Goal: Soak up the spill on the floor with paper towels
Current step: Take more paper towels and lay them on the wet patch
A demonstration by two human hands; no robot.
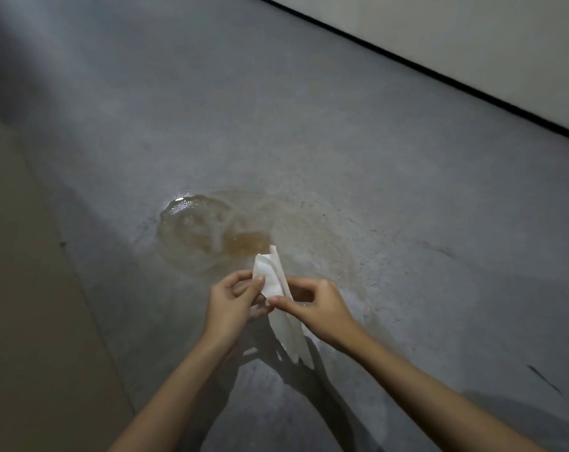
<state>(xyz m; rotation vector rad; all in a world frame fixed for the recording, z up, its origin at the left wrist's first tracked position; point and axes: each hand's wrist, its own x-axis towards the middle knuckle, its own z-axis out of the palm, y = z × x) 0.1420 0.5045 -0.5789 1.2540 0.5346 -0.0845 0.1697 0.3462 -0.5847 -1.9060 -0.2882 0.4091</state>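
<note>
At the left edge of the frame ran a beige strip (32, 288) beside the grey floor (407, 239). A little left of the centre lay the spill (211, 226), a wet puddle with a shine at its upper left and a brownish patch at its lower right. Below it, the left hand (232, 301) was pinching the left edge of a white paper towel (271, 278) between thumb and fingers. The towel was folded and held in the air above the floor, its top end over the lower edge of the spill and its bottom end hanging down. The right hand (315, 305) was pinching the same towel from the right side. In the upper right of the frame stood a pale wall (472, 34) with a dark baseboard (439, 76).
</note>
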